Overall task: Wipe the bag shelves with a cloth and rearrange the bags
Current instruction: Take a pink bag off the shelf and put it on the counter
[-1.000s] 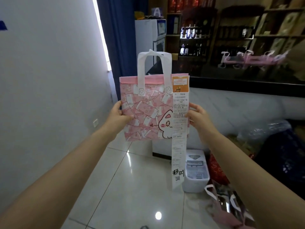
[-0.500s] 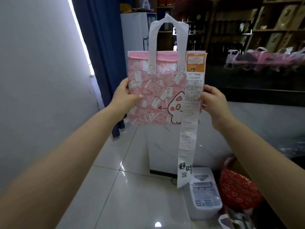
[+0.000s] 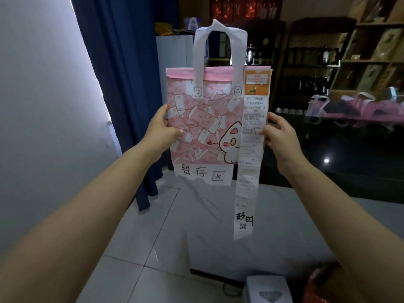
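Bag [image 3: 203, 119] pink, cat print, white handles upright, long receipt [image 3: 251, 149] dangling; left hand [image 3: 162, 130] and right hand [image 3: 278, 136] pinch side edges.

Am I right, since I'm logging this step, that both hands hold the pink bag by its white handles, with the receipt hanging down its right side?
Not the handles. The head view shows the left hand and right hand gripping the pink bag by its side edges; the receipt does hang down its right side.

Both arms outstretched; left grip [image 3: 162, 127], right grip [image 3: 278, 136] pinching.
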Demonstrator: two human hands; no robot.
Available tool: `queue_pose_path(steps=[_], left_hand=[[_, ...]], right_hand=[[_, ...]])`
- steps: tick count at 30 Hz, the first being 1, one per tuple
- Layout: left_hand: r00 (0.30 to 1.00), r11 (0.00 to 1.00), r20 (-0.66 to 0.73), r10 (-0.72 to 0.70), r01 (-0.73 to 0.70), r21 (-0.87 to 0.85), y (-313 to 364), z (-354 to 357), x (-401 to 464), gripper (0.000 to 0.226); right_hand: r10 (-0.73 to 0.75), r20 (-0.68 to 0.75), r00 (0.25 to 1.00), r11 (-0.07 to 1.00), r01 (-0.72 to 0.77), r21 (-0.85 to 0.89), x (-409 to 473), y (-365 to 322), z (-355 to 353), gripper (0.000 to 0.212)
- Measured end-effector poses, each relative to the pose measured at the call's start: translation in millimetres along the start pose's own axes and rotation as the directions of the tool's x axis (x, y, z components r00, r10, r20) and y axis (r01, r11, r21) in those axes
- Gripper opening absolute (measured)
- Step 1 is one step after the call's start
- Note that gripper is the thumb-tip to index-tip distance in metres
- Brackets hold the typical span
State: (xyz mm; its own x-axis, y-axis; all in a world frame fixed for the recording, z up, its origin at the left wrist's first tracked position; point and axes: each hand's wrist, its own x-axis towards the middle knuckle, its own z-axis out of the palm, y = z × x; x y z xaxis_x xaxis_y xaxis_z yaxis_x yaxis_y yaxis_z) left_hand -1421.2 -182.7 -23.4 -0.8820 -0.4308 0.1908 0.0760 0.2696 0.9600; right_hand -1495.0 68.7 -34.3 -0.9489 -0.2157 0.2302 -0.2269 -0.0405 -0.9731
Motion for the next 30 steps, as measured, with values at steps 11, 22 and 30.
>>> queue_pose_path(steps=[11, 22, 30], left_hand=[[0.996, 0.998, -0.071, -0.062, 0.062, -0.002, -34.2, 37.5, 112.3, 0.069], [0.978, 0.987, -0.175, -0.111, 0.129, 0.091, -83.4, 37.0, 134.8, 0.08], [0.958, 0.954, -0.19, -0.214, 0.247, 0.168, -94.1, 35.7, 111.1, 0.081]], right_hand=[[0.051, 0.041, 0.998, 0.998, -0.05, -0.031, 110.1, 38.9, 2.3, 0.048], [0.054, 0.013, 0.998, 0.993, -0.053, -0.105, 128.0, 61.4, 10.4, 0.048], [0.126, -0.132, 0.983, 0.985, -0.14, -0.104, 114.3, 61.1, 19.5, 0.061]])
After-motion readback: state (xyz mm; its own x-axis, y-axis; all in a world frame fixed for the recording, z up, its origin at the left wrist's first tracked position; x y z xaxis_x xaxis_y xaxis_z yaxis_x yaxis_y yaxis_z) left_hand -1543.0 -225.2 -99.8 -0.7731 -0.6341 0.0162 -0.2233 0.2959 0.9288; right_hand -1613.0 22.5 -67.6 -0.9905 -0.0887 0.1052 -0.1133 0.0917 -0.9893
